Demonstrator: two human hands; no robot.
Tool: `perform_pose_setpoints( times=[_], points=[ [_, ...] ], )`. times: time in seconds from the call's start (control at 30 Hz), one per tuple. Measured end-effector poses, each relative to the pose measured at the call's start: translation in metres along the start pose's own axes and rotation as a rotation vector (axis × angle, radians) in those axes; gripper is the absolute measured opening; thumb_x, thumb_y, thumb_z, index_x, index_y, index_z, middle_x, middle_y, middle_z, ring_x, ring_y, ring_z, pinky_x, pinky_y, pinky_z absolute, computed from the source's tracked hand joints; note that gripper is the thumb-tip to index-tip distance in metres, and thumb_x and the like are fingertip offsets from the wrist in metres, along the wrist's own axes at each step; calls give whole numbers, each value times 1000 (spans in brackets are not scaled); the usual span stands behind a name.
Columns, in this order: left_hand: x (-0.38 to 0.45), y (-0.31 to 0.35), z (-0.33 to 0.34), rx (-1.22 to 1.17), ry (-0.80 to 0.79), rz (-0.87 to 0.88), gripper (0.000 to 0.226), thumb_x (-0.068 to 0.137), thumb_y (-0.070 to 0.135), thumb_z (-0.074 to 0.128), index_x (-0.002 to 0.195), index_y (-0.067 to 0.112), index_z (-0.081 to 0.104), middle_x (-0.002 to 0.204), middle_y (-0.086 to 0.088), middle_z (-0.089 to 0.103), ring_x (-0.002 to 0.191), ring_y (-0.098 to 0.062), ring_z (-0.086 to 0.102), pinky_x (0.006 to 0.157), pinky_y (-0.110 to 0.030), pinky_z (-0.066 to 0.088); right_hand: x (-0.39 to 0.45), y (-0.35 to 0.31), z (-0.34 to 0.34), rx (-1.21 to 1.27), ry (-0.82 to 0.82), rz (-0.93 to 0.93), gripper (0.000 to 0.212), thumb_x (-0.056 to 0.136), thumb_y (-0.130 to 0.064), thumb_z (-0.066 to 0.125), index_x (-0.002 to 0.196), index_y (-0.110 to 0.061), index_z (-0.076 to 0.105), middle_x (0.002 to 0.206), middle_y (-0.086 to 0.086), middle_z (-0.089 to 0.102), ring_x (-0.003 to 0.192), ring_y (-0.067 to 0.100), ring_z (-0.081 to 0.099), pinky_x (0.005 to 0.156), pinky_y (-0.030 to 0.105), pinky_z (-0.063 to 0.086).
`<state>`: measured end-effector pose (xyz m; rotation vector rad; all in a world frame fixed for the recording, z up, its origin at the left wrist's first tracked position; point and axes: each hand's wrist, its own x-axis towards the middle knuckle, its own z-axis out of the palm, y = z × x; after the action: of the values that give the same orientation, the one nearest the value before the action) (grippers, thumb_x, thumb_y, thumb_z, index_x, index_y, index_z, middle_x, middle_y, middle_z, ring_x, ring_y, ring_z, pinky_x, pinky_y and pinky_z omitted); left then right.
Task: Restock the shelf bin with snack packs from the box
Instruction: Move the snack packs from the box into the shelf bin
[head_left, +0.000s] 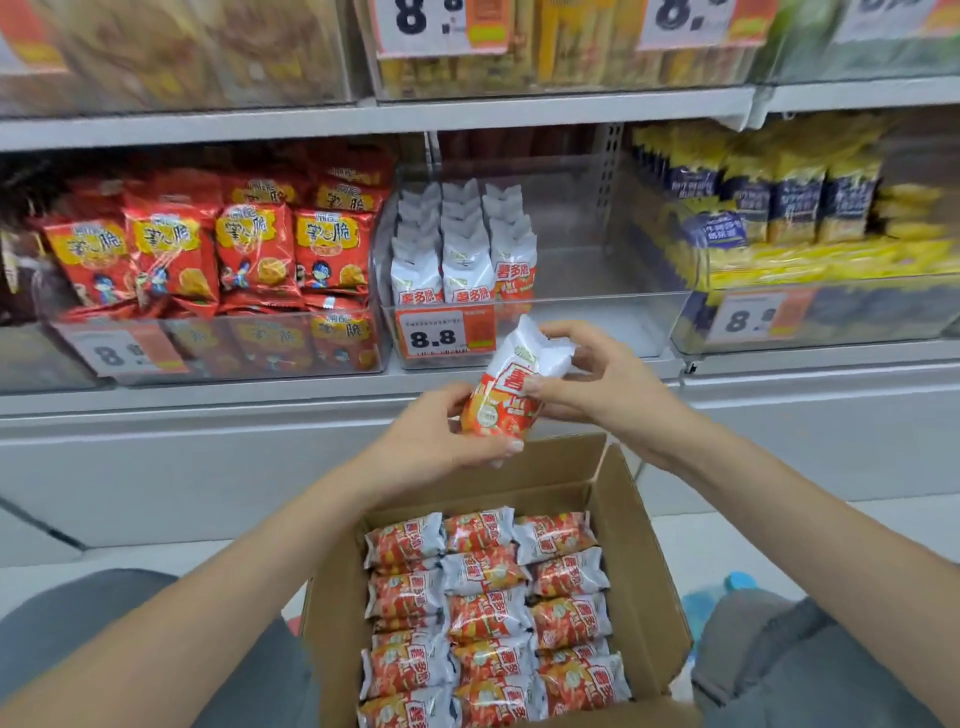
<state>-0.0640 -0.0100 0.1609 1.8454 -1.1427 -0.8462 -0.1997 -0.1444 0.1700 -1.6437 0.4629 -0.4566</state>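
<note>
Both my hands hold one white-and-orange snack pack (511, 387) upright in front of the shelf. My left hand (441, 441) grips its lower end, and my right hand (597, 384) pinches its white top. Behind it stands the clear shelf bin (597, 312) with an 8.8 price tag. Three rows of the same packs (462, 249) fill the bin's left half; its right half is bare. Below my hands, the open cardboard box (639, 545) holds several rows of these packs (488, 608) lying flat.
A bin of red snack bags (208, 260) stands left of the target bin, and a bin of yellow-and-blue packs (789, 218) stands right of it. Another shelf with bins (545, 47) runs above. My knees flank the box on the floor.
</note>
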Motion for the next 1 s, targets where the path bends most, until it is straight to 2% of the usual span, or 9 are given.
perform_pose_setpoints(
  times=[0.07,0.17,0.27,0.43,0.5,0.57,0.67,0.87,1.0],
  points=[
    [15,-1,-6,57,86,73,61,74,38,76,125,26,46,118,11,59,97,1,61,86,-21,51,15,-23,-15,-59,150,-124,36,78,-16,76,106,-29,57,107,6,66,95,17,68,76,33,59],
    [30,-13,-19,552,149,178,53,83,45,66,128,26,44,125,10,49,108,-9,54,88,-33,49,49,-58,-40,-217,355,-316,39,78,-15,77,103,-27,50,105,6,65,93,19,67,78,34,58],
    [36,-31,-27,880,133,177,45,87,39,60,127,24,45,133,6,45,118,-16,49,87,-37,49,95,-59,-51,-534,420,-282,47,73,-24,80,108,-19,51,107,-3,61,96,18,64,84,36,55],
    [46,-39,-33,902,147,252,38,90,36,56,124,22,49,129,4,47,117,-17,47,87,-34,47,146,-27,-48,-616,195,63,55,66,-22,86,112,-15,56,112,10,64,97,26,66,80,45,58],
    [48,-41,-37,924,161,270,35,90,37,54,121,21,51,126,3,48,115,-18,48,87,-34,46,152,-18,-44,-676,138,61,52,68,-16,85,112,-12,59,104,5,63,88,19,63,75,34,57],
    [51,-43,-38,937,172,283,34,91,36,54,120,21,51,125,2,48,115,-19,48,87,-34,45,155,-15,-39,-693,128,68,50,69,-15,84,112,-11,58,94,1,61,76,11,58,60,22,51],
    [52,-42,-35,947,165,297,32,91,37,52,119,20,52,125,2,48,115,-19,48,86,-33,43,157,-14,-36,-698,127,133,57,71,-21,84,115,-13,50,92,-1,55,73,5,53,52,18,44],
    [52,-50,-25,1008,95,264,33,92,35,50,123,20,50,124,0,50,115,-20,48,89,-35,41,152,-17,-32,-722,120,164,70,72,-28,82,125,-15,39,104,1,53,83,9,55,58,22,47],
    [48,-63,-17,1044,40,234,33,93,34,50,123,20,51,124,1,53,118,-20,49,93,-35,40,134,-14,-30,-721,306,-57,64,70,-27,84,120,-15,46,106,1,56,91,16,57,72,25,48]
  ],
)
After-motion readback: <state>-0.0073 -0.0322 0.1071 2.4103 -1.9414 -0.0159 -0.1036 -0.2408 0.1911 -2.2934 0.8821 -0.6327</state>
